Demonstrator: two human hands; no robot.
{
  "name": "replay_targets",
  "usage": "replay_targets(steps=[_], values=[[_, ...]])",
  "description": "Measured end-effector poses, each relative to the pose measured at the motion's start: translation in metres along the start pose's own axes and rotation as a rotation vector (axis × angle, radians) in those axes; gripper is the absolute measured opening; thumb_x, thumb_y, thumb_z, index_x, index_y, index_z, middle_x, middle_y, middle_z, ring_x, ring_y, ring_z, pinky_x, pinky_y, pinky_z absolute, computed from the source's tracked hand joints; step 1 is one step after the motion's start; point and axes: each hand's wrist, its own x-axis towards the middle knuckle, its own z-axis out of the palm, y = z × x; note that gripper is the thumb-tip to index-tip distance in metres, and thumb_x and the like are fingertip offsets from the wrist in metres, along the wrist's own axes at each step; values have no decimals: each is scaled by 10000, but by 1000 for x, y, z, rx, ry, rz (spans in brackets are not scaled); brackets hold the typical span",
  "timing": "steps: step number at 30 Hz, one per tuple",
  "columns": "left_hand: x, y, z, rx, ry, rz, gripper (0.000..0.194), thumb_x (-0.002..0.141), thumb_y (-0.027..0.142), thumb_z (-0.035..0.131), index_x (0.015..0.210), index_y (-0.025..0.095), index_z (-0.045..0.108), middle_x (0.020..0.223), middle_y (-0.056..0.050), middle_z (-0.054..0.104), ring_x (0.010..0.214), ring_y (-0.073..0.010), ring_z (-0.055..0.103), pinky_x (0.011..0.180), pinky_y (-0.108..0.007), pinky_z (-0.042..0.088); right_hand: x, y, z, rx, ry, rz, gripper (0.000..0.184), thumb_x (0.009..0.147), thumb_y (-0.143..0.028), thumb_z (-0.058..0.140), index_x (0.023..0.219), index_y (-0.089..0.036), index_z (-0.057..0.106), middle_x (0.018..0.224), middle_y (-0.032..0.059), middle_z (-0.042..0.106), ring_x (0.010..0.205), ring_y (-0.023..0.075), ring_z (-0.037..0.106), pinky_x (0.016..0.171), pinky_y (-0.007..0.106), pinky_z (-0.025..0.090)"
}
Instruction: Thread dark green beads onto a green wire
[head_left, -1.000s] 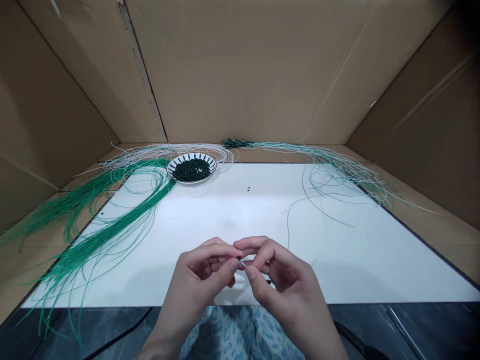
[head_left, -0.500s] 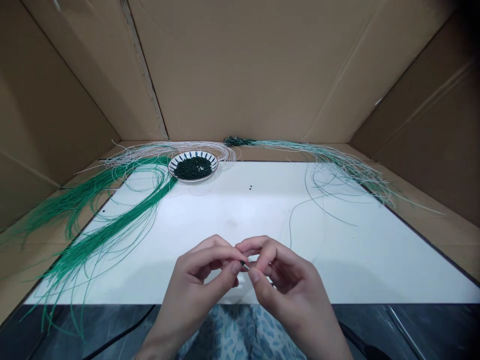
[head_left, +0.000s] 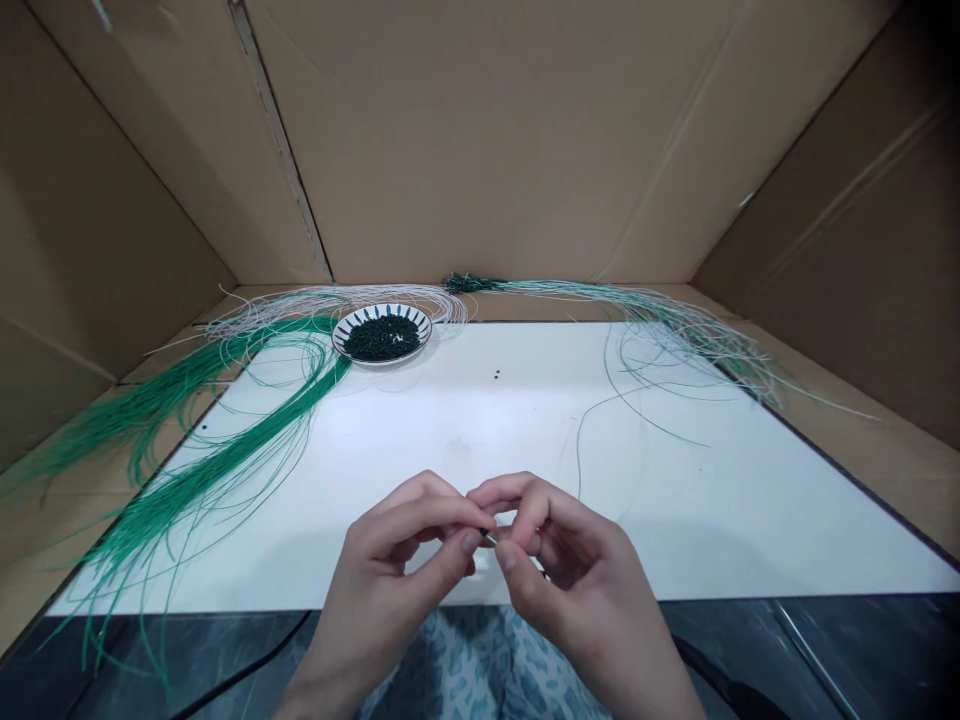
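Close together over the front edge of the white board (head_left: 465, 450), my two hands meet at the fingertips. My left hand (head_left: 412, 560) pinches a tiny dark bead (head_left: 484, 532) between thumb and forefinger. A short pale stretch of wire (head_left: 492, 541) runs from the bead into the pinch of my right hand (head_left: 562, 560). Most of that wire is hidden by the fingers. Another small dark piece shows below the right fingers, too small to name.
A striped dish (head_left: 339, 350) of dark beads stands at the back left. Green strands (head_left: 225, 470) spread along the left side, with white strands (head_left: 360, 293) behind the dish. A bundle with dark ends (head_left: 675, 320) lies at the back right. Cardboard walls (head_left: 487, 130) enclose the board.
The whole view has shifted slightly. Both hands keep almost the same pose, the bead and wire still between them; less of the pale wire shows now.
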Motion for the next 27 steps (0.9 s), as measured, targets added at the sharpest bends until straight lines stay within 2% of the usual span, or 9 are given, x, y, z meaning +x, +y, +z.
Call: replay_targets(steps=[3,11,14,19,27], values=[[0,-1,0,-4,-16,10,123,909,287,733,956,316,843,779,-12,639,672,-128,596,617,-213,474,0,0,0,13,4,9,263,838,-327,761,676,-224,581,1035,66,727,955,209,676,817,306,567],[-1,2,4,-21,34,-41,98,877,339,765,904,313,855,777,-17,641,651,-135,587,605,-241,468,0,2,-2,34,-3,0,278,837,-373,771,675,-233,594,1035,82,733,1000,222,665,813,313,586],[-1,1,4,-8,31,-20,103,884,290,757,912,306,854,783,-22,644,665,-140,594,615,-241,473,0,1,-3,38,-7,16,295,834,-392,775,676,-230,586,1051,86,730,991,230,670,835,336,583],[-1,-3,0,67,-20,72,185,908,165,710,944,303,827,810,-11,651,741,-140,621,679,-222,488,0,1,-4,42,-22,31,300,844,-390,769,681,-220,583,1064,77,724,963,215,685,822,314,567],[-1,-3,1,71,-7,97,256,897,85,677,963,292,812,807,-6,649,737,-137,618,684,-220,495,1,4,-5,37,-15,14,293,853,-393,761,693,-220,588,1050,66,720,938,196,691,787,287,566]])
